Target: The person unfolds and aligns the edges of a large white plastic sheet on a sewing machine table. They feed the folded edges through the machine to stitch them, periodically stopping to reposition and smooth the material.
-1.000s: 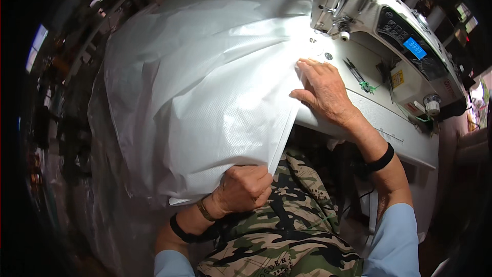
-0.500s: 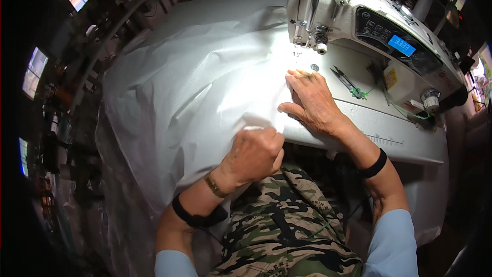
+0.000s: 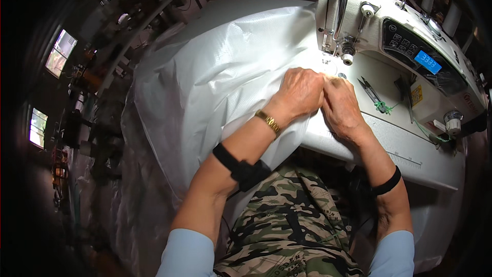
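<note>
A large sheet of shiny white woven plastic fabric (image 3: pixel 225 72) spreads over the left of the table and hangs off its near edge. My left hand (image 3: pixel 301 92) is closed on the fabric's right edge, knuckles up. Right beside it, my right hand (image 3: pixel 341 105) is also closed, its fingers curled against the left hand at the same edge; the fingertips of both are hidden. Both hands lie just in front of the needle area of a white sewing machine (image 3: pixel 353 15), whose presser foot (image 3: pixel 328 57) stands beyond the knuckles.
Thread snips (image 3: pixel 374 95) tied with green thread lie right of my hands on the machine bed. A lit blue display (image 3: pixel 428 62) sits on the machine's arm. Along the table's front edge (image 3: pixel 405 159) runs a printed ruler scale. My lap is below in camouflage cloth.
My left hand has moved up and right, from the near fabric edge to beside the right hand. The right hand, flat before, has curled its fingers. The view has shifted slightly.
</note>
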